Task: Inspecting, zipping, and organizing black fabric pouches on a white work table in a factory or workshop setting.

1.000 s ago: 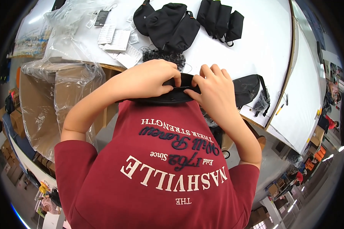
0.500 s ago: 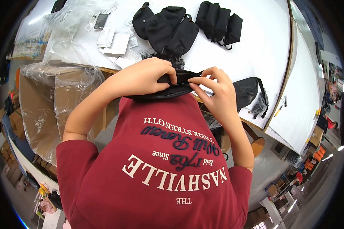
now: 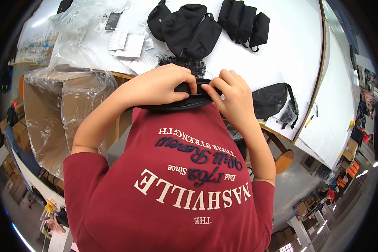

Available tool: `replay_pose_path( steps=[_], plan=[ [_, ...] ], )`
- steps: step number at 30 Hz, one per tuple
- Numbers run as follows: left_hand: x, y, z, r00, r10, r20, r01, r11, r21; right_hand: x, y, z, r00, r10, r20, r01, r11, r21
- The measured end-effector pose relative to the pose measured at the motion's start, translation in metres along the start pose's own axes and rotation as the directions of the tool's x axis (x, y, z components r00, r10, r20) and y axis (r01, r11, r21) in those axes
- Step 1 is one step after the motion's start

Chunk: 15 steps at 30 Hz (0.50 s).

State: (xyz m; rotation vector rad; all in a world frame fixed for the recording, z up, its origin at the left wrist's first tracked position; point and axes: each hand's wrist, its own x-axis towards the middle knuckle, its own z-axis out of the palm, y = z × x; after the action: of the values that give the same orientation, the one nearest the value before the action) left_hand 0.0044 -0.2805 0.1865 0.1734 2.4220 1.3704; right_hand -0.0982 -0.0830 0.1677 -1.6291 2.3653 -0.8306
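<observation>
Two bare hands are working at the mouth of an open black bag, which they are keeping just in front of the maroon shirt, by the near edge of the counter. The left hand is reaching across its left side; thumb and forefinger are standing slightly apart at the opening, and whether that grip is clamping anything I cannot tell. The right hand is pinching the rim toward the right end, its grip closing thumb against forefinger. Work on this piece is apparently going on midway: the mouth is gaping, so closing it is remaining undone, and the dark inside is hiding its contents. Just right of the hands, a second black bag is lying on the counter, clear plastic wrap sitting by its strap. Beyond, tangled black cords are lying near loose paper tags. Farther off, a cluster of black bags and some slim black pouches are lying untouched.
</observation>
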Motion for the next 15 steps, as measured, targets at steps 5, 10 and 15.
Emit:
replay_pose_path(
  steps=[5,10,15],
  plan=[
    [0.0,-0.007,0.003,0.998,0.045,-0.033,-0.044,0.999,0.02,-0.001,-0.001,-0.001,0.99,-0.135,-0.033,0.13,0.985,-0.113],
    [-0.001,-0.004,-0.001,1.0,-0.009,-0.003,0.009,1.0,-0.013,-0.002,0.001,0.005,0.917,0.12,-0.381,-0.082,0.99,0.114],
    [-0.008,-0.01,0.002,0.992,0.064,-0.108,-0.063,0.998,0.015,-0.026,0.023,0.016,0.766,0.543,-0.344,-0.387,0.817,0.427]
  ],
)
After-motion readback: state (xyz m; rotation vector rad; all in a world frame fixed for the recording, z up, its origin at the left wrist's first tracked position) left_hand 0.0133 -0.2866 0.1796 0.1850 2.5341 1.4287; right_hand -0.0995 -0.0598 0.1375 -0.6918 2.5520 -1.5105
